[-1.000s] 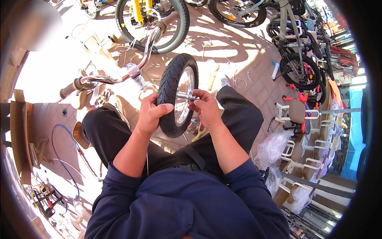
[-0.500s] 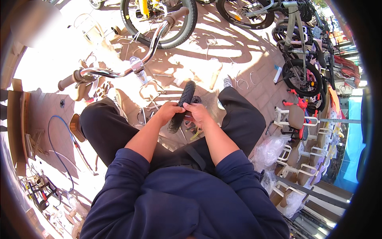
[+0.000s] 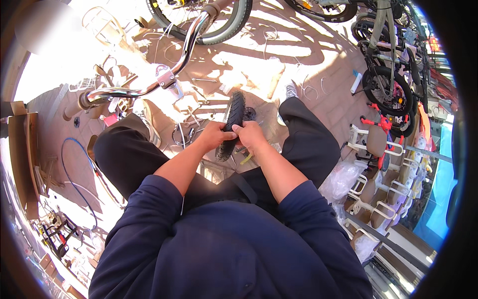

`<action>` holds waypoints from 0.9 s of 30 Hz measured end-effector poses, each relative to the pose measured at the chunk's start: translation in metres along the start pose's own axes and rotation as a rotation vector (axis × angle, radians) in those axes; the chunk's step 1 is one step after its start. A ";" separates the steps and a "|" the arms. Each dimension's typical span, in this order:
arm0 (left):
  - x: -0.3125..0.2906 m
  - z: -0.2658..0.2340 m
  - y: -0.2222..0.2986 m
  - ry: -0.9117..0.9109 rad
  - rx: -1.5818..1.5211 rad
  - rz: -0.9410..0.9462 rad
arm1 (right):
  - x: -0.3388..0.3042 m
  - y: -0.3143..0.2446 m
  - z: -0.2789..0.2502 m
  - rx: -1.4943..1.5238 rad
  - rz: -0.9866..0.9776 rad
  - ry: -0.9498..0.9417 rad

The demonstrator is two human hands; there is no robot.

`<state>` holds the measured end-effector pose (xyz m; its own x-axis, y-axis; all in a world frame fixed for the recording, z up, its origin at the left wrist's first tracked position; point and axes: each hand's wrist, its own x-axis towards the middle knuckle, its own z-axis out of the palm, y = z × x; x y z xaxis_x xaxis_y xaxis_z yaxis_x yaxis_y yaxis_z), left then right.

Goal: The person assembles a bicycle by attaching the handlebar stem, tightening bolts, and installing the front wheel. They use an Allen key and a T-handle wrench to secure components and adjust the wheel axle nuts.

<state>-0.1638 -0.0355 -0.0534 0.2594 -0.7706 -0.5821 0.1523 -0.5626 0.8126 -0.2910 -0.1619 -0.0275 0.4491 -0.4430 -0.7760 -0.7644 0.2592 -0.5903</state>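
Black, treaded rubber-tyred wheel [image 3: 235,113]: fingers of left hand [image 3: 214,135] and right hand [image 3: 252,134] clamped on it from opposite sides.

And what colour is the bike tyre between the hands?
The bike tyre is black, with a textured tread; best seen in the head view.

Reddish paved floor [image 3: 332,118] in sun and shade, blue hose [image 3: 73,185] curving at left, small dark disc [image 3: 76,122] beyond it, thin metal rod [image 3: 204,80] mid-scene, white cylinder [image 3: 356,83] at right, bicycle wheel [image 3: 240,27] standing at far side.
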 end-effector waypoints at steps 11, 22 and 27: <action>-0.010 -0.043 0.021 0.534 0.216 -0.156 | 0.083 0.060 -0.034 -0.742 -0.020 -0.101; 0.004 -0.041 0.028 0.695 0.215 -0.363 | 0.106 0.171 0.098 -0.931 0.019 -0.174; 0.011 -0.036 0.034 0.731 0.223 -0.289 | 0.108 0.155 0.089 -0.819 0.055 -0.084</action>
<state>-0.1211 -0.0523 -0.0308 0.8071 -0.2393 -0.5397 0.1354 -0.8148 0.5637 -0.3195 -0.0936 -0.2227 0.4095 -0.3735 -0.8324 -0.8669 -0.4435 -0.2274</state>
